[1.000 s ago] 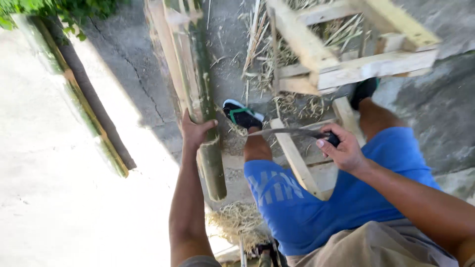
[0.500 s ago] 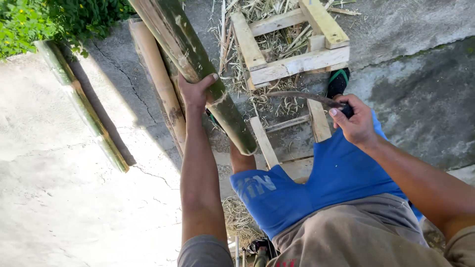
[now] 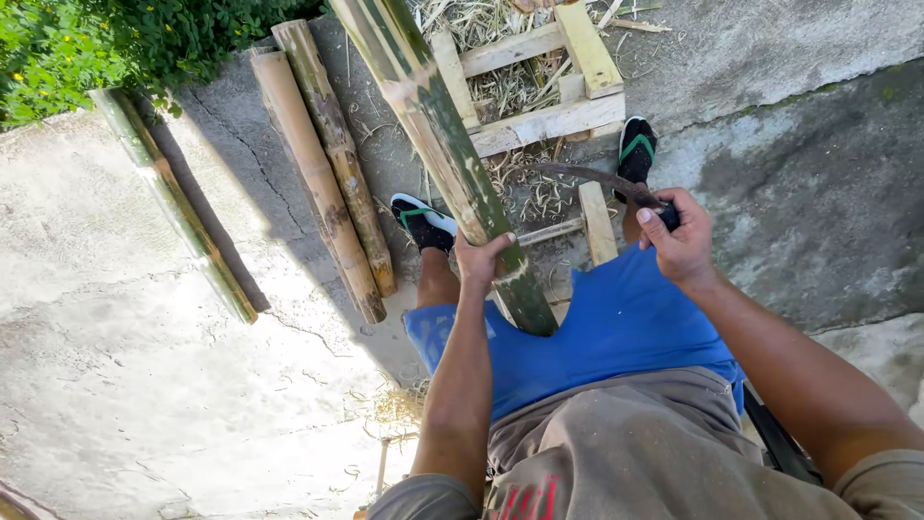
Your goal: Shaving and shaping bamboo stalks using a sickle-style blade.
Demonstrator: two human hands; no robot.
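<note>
Trimming a bamboo pole [image 3: 452, 144]: left hand [image 3: 481, 262] wrapped around its lower end, propped against blue shorts [image 3: 597, 327]; right hand [image 3: 680, 239] fisted on curved knife [image 3: 597, 179]. Next, likely blade to stalk.

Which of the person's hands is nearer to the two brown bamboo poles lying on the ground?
Left. The left hand grips the green bamboo pole just right of the two brown bamboo poles; the right hand holds a curved blade farther right.
</note>
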